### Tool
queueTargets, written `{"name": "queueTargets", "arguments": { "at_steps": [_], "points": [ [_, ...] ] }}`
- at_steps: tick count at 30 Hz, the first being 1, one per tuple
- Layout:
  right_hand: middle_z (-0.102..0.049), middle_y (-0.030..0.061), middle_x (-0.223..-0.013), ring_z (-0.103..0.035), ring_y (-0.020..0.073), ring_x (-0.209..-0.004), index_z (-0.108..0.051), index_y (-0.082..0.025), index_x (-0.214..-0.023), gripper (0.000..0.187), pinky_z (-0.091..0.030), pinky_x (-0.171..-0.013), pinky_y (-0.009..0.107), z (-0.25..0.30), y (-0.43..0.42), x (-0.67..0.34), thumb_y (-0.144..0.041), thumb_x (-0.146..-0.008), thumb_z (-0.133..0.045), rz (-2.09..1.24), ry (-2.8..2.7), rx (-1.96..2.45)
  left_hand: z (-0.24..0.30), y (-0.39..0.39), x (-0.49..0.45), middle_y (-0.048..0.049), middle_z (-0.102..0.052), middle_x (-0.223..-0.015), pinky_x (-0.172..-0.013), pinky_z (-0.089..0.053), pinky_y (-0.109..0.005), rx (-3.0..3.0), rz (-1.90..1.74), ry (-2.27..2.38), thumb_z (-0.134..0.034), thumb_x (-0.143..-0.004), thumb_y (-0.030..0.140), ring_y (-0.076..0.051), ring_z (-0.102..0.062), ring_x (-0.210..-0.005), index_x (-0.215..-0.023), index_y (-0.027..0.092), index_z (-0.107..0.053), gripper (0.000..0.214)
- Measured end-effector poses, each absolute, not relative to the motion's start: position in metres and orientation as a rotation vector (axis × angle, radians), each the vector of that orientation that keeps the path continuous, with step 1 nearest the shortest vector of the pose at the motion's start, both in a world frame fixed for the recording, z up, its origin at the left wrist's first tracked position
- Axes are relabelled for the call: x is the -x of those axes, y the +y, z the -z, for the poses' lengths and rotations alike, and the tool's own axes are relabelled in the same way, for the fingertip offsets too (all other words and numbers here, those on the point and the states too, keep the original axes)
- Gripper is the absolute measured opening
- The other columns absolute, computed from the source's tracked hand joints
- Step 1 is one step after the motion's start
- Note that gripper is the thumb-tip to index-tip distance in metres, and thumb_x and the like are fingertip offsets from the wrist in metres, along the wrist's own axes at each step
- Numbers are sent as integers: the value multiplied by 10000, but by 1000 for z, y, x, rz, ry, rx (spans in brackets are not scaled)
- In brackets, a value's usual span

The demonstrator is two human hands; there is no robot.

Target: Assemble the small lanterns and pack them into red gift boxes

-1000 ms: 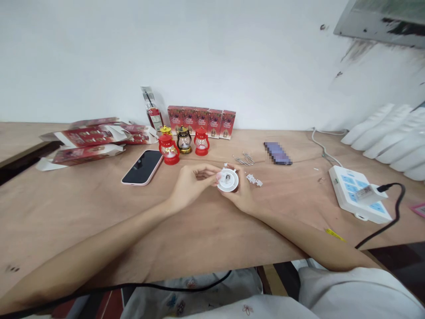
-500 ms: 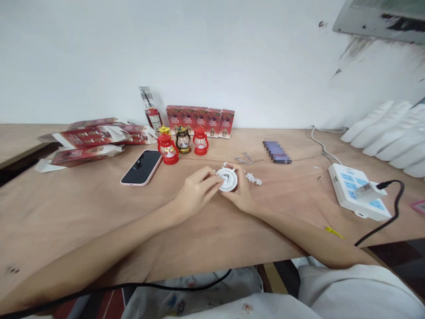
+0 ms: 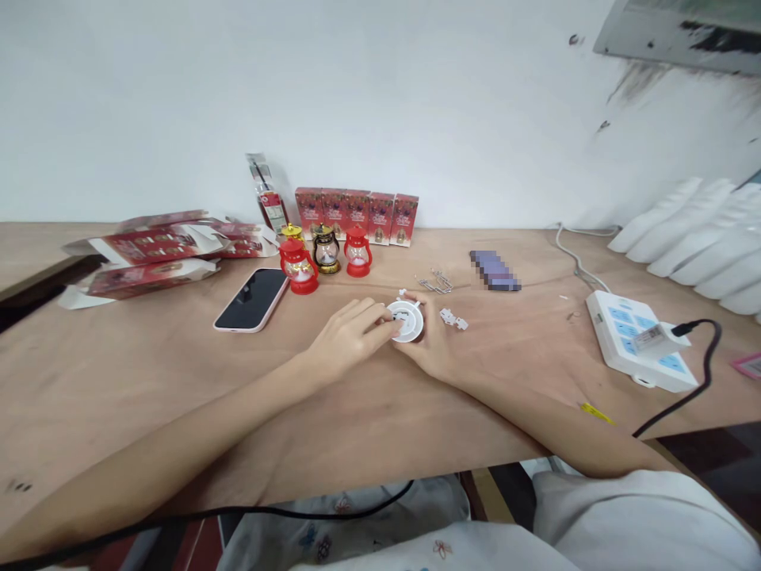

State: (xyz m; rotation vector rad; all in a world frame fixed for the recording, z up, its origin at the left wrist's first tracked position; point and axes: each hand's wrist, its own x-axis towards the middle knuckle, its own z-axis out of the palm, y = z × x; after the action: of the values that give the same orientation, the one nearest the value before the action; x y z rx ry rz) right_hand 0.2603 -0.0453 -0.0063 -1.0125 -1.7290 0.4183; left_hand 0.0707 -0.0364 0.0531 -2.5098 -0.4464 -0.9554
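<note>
My right hand [image 3: 437, 345] is wrapped round the right side of a white round plastic part [image 3: 416, 327], which has a raised rim and a small tab at its upper edge. Bent and closed together, the fingers of my left hand [image 3: 350, 337] reach over its left side, thumb tip inside the rim. Whatever they pinch is too small to make out. Some small light and dark detail shows in the middle of the part. Just right of my right hand lie several small white plastic pieces [image 3: 453, 319]. Behind it are thin metal wire pieces [image 3: 437, 281].
Small lanterns, among them a red lantern [image 3: 357, 252], stand before a row of red boxes [image 3: 357, 214]. A bottle [image 3: 272, 208], a phone [image 3: 252, 300] and flattened cartons [image 3: 151, 244] are leftward. Rightward are a purple pixelated item [image 3: 495, 270], a power strip [image 3: 633, 337] and a yellow tool [image 3: 596, 413].
My left fingers have shifted slightly and press lower over the white round part, with the thumb further in. My right hand keeps its hold. The view has moved very slightly.
</note>
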Motion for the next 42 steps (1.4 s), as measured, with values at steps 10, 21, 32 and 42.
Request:
{"name": "queueTargets", "arguments": {
  "at_steps": [10,21,32,42],
  "points": [
    [-504,85,-1227,-498,263,-1134,-384,-278,-1254,628,-417,-970,458,4,-46,-259,-295,-724,-721,-280,-1756,999,-55,-41,-74,-29,-655,-771,-594,-358,-275,2285,951,-372,-514,-906,115,-139,-525,-679,-967,152,-573,92],
    [-521,79,-1210,-516,264,-1100,-392,-282,-1243,631,-434,-947,466,2,-48,-258,-266,-713,-733,-292,-1755,1028,-51,-47,-73,-8,-644,-727,-534,-281,-319,2352,927,-484,-498,-908,156,-141,-555,-660,-938,225,-599,126],
    [-530,80,-1204,-526,258,-1101,-398,-272,-1240,632,-445,-943,461,4,-48,-258,-243,-707,-735,-288,-1773,1014,-56,-50,-78,9,-614,-651,-551,-256,-316,2189,929,-461,-552,-888,164,-131,-503,-606,-756,189,-562,135],
    [-508,73,-1206,-509,277,-1116,-373,-288,-1247,686,-437,-947,482,6,-49,-258,-217,-655,-713,-248,-1800,911,-64,-45,-78,-79,-659,-1052,-786,-488,-372,2882,1246,-1196,-679,-784,462,-226,-620,-936,-1072,180,-585,414]
  ]
}}
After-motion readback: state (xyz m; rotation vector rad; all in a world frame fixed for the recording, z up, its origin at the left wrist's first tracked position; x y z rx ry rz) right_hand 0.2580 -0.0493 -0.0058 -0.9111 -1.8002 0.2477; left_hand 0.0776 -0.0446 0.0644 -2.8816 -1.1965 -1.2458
